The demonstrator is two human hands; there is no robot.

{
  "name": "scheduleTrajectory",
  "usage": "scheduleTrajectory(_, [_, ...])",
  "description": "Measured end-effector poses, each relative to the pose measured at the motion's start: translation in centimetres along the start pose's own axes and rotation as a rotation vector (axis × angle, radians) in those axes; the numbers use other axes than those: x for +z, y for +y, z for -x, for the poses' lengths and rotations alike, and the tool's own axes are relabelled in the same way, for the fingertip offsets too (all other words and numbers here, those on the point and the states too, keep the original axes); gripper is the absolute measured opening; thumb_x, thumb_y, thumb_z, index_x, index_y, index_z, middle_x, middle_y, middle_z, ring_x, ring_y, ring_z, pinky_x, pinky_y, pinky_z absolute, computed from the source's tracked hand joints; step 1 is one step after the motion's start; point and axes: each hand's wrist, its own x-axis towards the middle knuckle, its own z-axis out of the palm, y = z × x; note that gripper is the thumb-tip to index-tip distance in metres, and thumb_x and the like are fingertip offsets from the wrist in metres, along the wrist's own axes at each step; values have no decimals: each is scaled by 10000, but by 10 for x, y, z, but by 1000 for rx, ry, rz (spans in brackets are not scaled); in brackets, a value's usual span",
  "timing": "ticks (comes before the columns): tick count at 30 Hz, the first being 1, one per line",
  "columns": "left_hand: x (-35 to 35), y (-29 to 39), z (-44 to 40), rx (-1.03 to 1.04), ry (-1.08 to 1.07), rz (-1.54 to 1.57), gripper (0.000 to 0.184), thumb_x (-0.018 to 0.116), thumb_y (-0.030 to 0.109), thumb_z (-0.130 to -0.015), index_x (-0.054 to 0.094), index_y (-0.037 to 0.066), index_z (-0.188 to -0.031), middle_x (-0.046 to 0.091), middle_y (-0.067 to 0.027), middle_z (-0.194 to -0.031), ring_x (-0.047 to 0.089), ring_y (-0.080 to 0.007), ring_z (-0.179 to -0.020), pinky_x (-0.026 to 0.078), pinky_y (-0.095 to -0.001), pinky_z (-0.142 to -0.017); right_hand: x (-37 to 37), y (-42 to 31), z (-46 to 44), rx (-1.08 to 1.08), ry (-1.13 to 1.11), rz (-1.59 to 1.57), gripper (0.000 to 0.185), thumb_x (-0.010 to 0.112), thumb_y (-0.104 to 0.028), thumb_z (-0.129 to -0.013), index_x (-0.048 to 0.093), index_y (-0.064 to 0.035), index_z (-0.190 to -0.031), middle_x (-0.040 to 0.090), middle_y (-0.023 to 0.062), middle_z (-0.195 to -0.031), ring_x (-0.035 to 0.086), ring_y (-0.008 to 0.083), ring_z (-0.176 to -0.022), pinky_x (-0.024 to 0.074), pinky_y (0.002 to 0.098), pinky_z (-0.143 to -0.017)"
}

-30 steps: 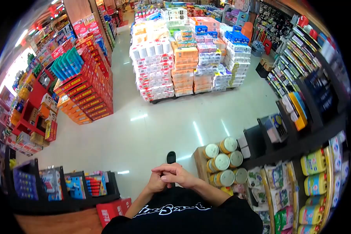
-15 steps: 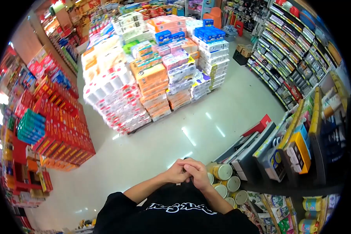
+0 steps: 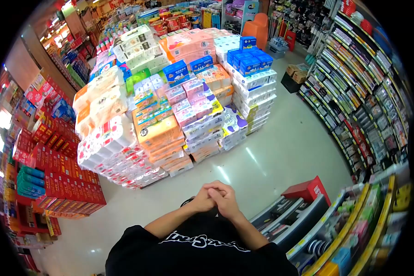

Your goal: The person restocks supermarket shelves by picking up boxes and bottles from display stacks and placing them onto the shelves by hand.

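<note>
My left hand (image 3: pixel 203 200) and my right hand (image 3: pixel 225 202) are clasped together in front of my black shirt (image 3: pixel 207 248). The fingers of both are closed and wrapped round each other, and part of them is hidden in the clasp. No item shows in either hand. Beyond them stands a large floor stack of wrapped paper packs: white and red rolls (image 3: pixel 106 142), orange packs (image 3: pixel 157 134) and white packs topped with blue boxes (image 3: pixel 250 62).
Red boxes (image 3: pixel 71 184) with teal bottles (image 3: pixel 31 181) on them are stacked at the left. Long shelves (image 3: pixel 349 87) of small goods line the right. Nearer, at the lower right, are shelf racks (image 3: pixel 349 230) and a red box (image 3: pixel 306 189). Pale shiny floor (image 3: pixel 262 170) lies between.
The view has turned right and moved closer to the paper stack. Yellow-lidded tins at the lower right have left the view, and the red box shows more. My hands stay clasped.
</note>
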Motion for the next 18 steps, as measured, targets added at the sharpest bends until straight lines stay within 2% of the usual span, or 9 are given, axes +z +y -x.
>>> scheduleTrajectory(3, [-25,-15,-58,-21,57,92,239,605,220,-982,643,-6,-1048,675,-74,-977,644,-154,-893,522,-287,-764,-25,-10,-62,172,-137,19,248,588,-87,-949,620,4,-1177,644,47,-956,581,71,-797,465,204,-713])
scheduleTrajectory(4, [-28,0,-80,-20,78,116,255,595,236,-987,647,-5,-1053,679,-78,-988,648,-158,-899,525,-292,-770,-40,-4,-85,330,-224,30,385,612,-159,-947,535,-3,-1290,658,98,-1003,621,140,-887,490,271,-803])
scheduleTrajectory(5, [-33,5,-102,-20,99,140,272,585,253,-993,651,-3,-1058,684,-83,-1000,653,-162,-904,528,-297,-775,-51,2,-108,352,-231,79,393,619,-170,-941,539,-11,-1291,651,97,-1024,609,134,-921,487,275,-822])
scheduleTrajectory(6, [-44,-4,-122,-28,114,77,401,538,371,-1014,658,-10,-1058,691,-102,-993,664,-184,-906,537,-318,-788,-60,7,-131,370,-237,128,401,625,-181,-935,542,-19,-1291,645,96,-1045,597,128,-956,484,280,-841])
scheduleTrajectory(9, [-77,-56,-187,-106,218,368,485,630,440,-948,616,-37,-1036,681,-189,-984,674,-262,-894,554,-392,-795,-89,33,-200,345,-259,316,509,654,-231,-917,476,-43,-1355,622,117,-1109,584,162,-1030,481,317,-889])
scheduleTrajectory(10, [-91,-92,-208,-38,290,377,618,572,571,-939,615,-40,-1014,683,-200,-938,679,-268,-857,553,-394,-763,-98,41,-224,323,-266,387,562,664,-251,-911,442,-51,-1387,613,128,-1130,583,182,-1050,481,333,-904])
scheduleTrajectory(13, [-107,-96,-294,-192,363,362,579,493,538,-996,644,-19,-937,690,-130,-944,672,-212,-886,540,-334,-775,-126,59,-293,323,-178,581,661,709,-274,-877,392,-29,-1404,590,164,-1161,582,242,-1071,464,374,-954])
scheduleTrajectory(16, [-151,-42,-384,-340,134,584,531,483,502,-1012,612,-11,-969,686,-132,-936,672,-216,-889,543,-335,-762,-160,58,-364,224,-236,643,752,705,-309,-875,317,21,-1428,518,258,-1275,563,336,-1157,469,397,-952])
scheduleTrajectory(18, [-166,-28,-443,-333,247,350,479,511,451,-1013,585,-21,-1054,676,-141,-979,667,-218,-915,544,-336,-781,-187,61,-420,172,-280,545,799,728,-295,-859,282,34,-1435,493,251,-1278,555,337,-1161,475,390,-949])
